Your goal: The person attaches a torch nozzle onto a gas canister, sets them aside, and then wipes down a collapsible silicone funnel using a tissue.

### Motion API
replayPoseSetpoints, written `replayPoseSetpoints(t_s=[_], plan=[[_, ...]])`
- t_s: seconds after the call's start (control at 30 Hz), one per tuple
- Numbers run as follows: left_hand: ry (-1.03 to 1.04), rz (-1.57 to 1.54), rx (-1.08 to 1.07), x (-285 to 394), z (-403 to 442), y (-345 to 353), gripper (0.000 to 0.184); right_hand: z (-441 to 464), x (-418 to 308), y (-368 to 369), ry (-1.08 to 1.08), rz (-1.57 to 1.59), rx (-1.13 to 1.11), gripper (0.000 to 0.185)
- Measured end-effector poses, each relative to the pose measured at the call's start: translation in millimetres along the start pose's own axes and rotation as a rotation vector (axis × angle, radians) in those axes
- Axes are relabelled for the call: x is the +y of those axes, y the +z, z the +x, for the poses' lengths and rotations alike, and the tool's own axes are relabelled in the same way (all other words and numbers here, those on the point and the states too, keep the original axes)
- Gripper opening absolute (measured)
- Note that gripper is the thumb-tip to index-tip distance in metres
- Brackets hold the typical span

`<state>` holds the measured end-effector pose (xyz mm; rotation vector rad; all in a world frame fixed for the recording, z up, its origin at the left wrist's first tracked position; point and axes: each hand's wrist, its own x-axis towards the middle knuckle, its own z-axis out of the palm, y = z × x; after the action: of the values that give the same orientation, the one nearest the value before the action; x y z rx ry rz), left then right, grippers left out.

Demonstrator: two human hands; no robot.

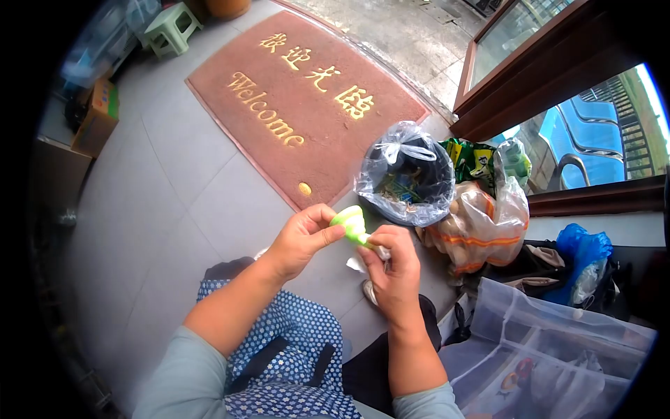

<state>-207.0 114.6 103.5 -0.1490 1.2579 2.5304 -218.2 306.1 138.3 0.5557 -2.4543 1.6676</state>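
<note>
A small bright green funnel-shaped piece (350, 222) with stepped rings is held up in front of my body, above the floor. My left hand (307, 237) pinches its wide end between thumb and fingers. At its narrow end, my right hand (393, 269) is closed with the fingertips on the tip. Something whitish shows between the right fingers, too small to name. Just below that hand is a white scrap (356, 265); I cannot tell whether it is held or lies lower down.
A lined trash bin (373, 188) stands just beyond my hands, with stuffed plastic bags (481, 230) on its right. A red welcome mat (279, 140) lies ahead by the open door (530, 63). A mesh-covered rack (551, 342) is at lower right, a green stool (169, 29) at upper left.
</note>
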Motion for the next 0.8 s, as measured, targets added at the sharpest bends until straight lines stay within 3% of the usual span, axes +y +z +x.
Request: replayPoseSetpoints(t_s=[0.07, 0.17, 0.23, 0.3, 0.37, 0.43, 0.5, 0.63, 0.7, 0.73, 0.77, 0.8], plan=[[-0.006, 0.16, 0.075, 8, -2, 5, 0.012, -1, 4, -8, 0.235, 0.168, 0.051, 0.02], [-0.013, 0.279, 0.075, 5, -1, 5, 0.015, 1, 6, -7, 0.23, 0.269, 0.178, 0.02], [-0.028, 0.305, 0.048, -1, 0, 6, 0.017, 2, -1, 2, 0.029, 0.216, 0.09, 0.025], [-0.049, 0.334, 0.019, -6, -1, 7, 0.018, 7, -2, 8, -0.177, -0.095, -0.06, 0.02], [-0.052, 0.315, 0.061, -9, -4, 8, 0.019, 10, -2, 7, -0.108, -0.155, -0.02, 0.014], [-0.031, 0.296, 0.035, -6, -8, 15, 0.019, 12, 27, -1, 0.1, -0.194, 0.068, 0.013], [-0.004, 0.273, 0.01, -2, -7, 16, 0.019, 13, 44, -17, 0.405, 0.201, 0.133, 0.011], [-0.083, 0.232, 0.087, 5, -2, 12, 0.019, 11, 21, -17, 0.492, 0.501, 0.244, 0.018], [-0.112, 0.218, 0.073, 1, -4, 11, 0.019, 6, 16, -5, 0.316, 0.506, 0.051, 0.02], [-0.106, 0.216, 0.034, -3, -4, 10, 0.02, 3, 10, 1, 0.327, 0.428, -0.056, 0.021], [-0.101, 0.215, -0.006, -6, -3, 9, 0.02, 10, 7, 6, 0.066, 0.145, -0.123, 0.018], [-0.102, 0.215, -0.009, -8, -3, 9, 0.02, 12, 11, 5, 0.012, 0.059, -0.133, 0.016]])
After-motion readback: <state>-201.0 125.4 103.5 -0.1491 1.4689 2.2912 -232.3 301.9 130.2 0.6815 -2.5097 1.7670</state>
